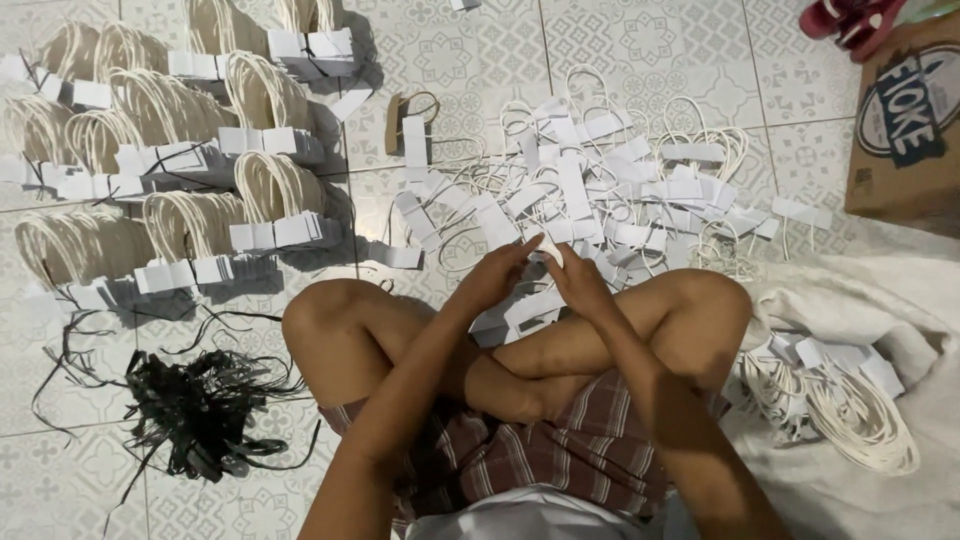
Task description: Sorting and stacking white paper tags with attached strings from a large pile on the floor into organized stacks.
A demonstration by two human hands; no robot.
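Bundled handles (190,150) stacked upper left; loose handle pile (600,190) at center, above both hands (540,275); strap tangle (200,410) lower left; cardboard box (905,130) upper right.

Cardboard box (905,125) cut off at right edge; red sandal (850,20) cropped at top; forearms leave frame at bottom.

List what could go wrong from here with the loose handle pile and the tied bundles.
1. The loose pile of white handles lies in a tangle; lifting the piece that both hands, left hand and right hand, pinch may drag neighbours along.
2. The tied bundles sit close to the left knee; a leg shift could knock them askew.
3. The black strings sprawl nearby and might snag.
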